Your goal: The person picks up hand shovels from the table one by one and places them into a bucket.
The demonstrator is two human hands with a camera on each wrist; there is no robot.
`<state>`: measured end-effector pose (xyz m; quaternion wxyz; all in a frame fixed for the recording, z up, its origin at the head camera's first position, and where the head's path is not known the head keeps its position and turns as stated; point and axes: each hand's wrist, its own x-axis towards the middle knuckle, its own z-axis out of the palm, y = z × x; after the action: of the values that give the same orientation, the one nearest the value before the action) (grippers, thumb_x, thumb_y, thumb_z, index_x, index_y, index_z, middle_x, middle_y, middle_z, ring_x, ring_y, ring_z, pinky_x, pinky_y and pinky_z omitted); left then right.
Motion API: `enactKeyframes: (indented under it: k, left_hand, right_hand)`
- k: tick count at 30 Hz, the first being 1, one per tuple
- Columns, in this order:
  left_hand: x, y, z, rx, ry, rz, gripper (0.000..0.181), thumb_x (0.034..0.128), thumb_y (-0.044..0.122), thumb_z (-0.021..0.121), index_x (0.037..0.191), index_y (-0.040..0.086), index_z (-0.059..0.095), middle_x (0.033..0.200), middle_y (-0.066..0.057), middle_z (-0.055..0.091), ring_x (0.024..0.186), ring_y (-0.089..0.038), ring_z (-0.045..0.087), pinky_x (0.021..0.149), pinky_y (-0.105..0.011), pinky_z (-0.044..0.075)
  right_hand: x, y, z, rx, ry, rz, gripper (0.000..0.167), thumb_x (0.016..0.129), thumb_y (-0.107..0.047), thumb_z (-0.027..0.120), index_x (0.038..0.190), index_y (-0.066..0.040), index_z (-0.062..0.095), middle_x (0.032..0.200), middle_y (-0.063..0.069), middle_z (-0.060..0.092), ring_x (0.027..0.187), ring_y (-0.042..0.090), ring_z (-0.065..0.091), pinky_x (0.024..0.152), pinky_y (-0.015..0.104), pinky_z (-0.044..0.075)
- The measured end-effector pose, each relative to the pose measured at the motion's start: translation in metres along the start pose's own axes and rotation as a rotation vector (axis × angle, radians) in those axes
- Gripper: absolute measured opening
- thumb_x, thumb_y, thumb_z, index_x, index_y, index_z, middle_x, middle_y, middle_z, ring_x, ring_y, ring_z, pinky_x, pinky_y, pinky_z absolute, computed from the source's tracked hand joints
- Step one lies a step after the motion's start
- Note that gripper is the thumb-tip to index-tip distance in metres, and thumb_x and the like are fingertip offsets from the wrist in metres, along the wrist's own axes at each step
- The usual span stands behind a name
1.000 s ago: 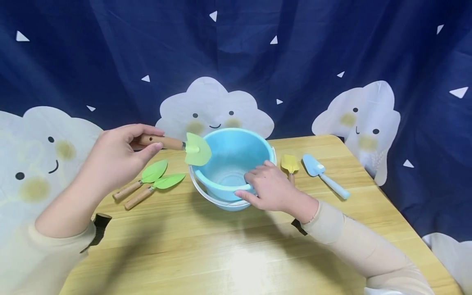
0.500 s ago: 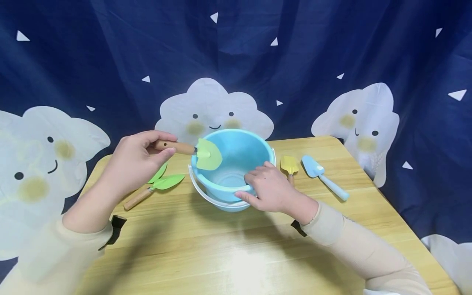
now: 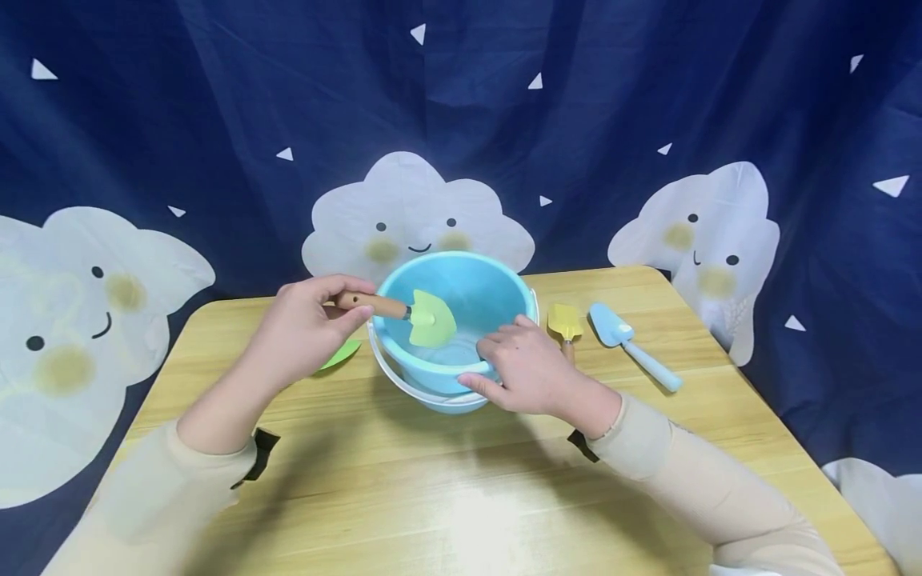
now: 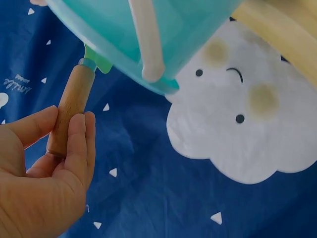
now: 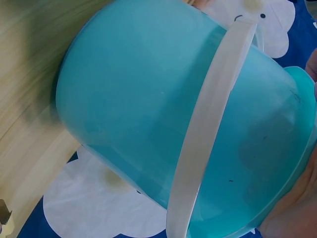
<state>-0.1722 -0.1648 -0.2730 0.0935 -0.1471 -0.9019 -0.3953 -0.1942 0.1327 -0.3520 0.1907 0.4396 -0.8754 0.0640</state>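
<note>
Closest are two pale sleeves (image 3: 691, 464), reaching in over the wooden bench (image 3: 461, 480). A bright patch of light shines on the wood.

Next come the hands. The right hand (image 3: 529, 364) holds the near edge of a blue bucket (image 3: 464, 280), with its thumb outside and its fingers curled in over the rim. The bucket stands on the bench, mouth up, and its white handle (image 5: 210, 109) hangs down around the near side. The left hand (image 3: 306, 324) pinches the wooden end of a little green shovel (image 3: 432, 320) between its thumb and fingers. The green part is over the bucket's mouth. I can't tell if it dips below the rim.

A green leaf-shaped blade (image 3: 342, 354) peeks out from behind the left hand. On the other side of the bucket lie a yellow shovel (image 3: 566, 320), partly hidden by the right hand, and a light blue shovel (image 3: 634, 347) near it.

At the back hangs a dark blue curtain (image 3: 475, 104) with white triangles and smiling clouds (image 3: 414, 200).
</note>
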Motion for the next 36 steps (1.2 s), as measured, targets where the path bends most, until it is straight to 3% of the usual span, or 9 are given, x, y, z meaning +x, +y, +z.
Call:
enactKeyframes:
  k: [5,16,29,36]
  left_hand:
    - [0.005,-0.006,0.011,-0.001,-0.043,-0.004,0.021,0.0924,0.009,0.072,0.113,0.006,0.072,0.083,-0.004,0.064,0.096,-0.025,0.07,0.084,-0.04,0.056]
    - [0.016,-0.008,0.031,-0.02,-0.095,-0.002,0.021,0.0929,0.007,0.071,0.114,0.004,0.072,0.085,-0.005,0.055,0.09,-0.023,0.058,0.09,-0.036,0.055]
    - [0.026,-0.008,0.057,0.024,-0.154,-0.015,0.022,0.0925,0.012,0.071,0.114,0.01,0.073,0.098,-0.002,0.071,0.098,-0.022,0.066,0.086,-0.04,0.053]
    - [0.037,-0.008,0.066,0.071,-0.191,-0.002,0.02,0.0929,0.015,0.071,0.113,0.011,0.074,0.099,0.0,0.072,0.095,-0.02,0.066,0.084,-0.038,0.053]
  right_hand:
    - [0.0,0.0,0.0,-0.001,-0.002,0.001,0.058,0.1,-0.066,0.03,0.068,-0.019,0.041,0.06,-0.01,0.037,0.058,0.012,0.036,0.065,0.032,0.028]
    - [0.0,0.001,0.0,-0.011,0.0,-0.002,0.06,0.1,-0.068,0.027,0.068,-0.019,0.042,0.061,-0.01,0.037,0.058,0.012,0.037,0.064,0.033,0.028]
    - [0.002,-0.001,-0.001,-0.004,-0.03,0.01,0.054,0.099,-0.063,0.038,0.07,-0.019,0.046,0.063,-0.01,0.04,0.059,0.012,0.04,0.064,0.033,0.03]
    - [0.002,-0.002,-0.003,-0.006,-0.036,0.012,0.055,0.099,-0.064,0.035,0.071,-0.018,0.048,0.064,-0.01,0.042,0.061,0.013,0.042,0.065,0.033,0.03]
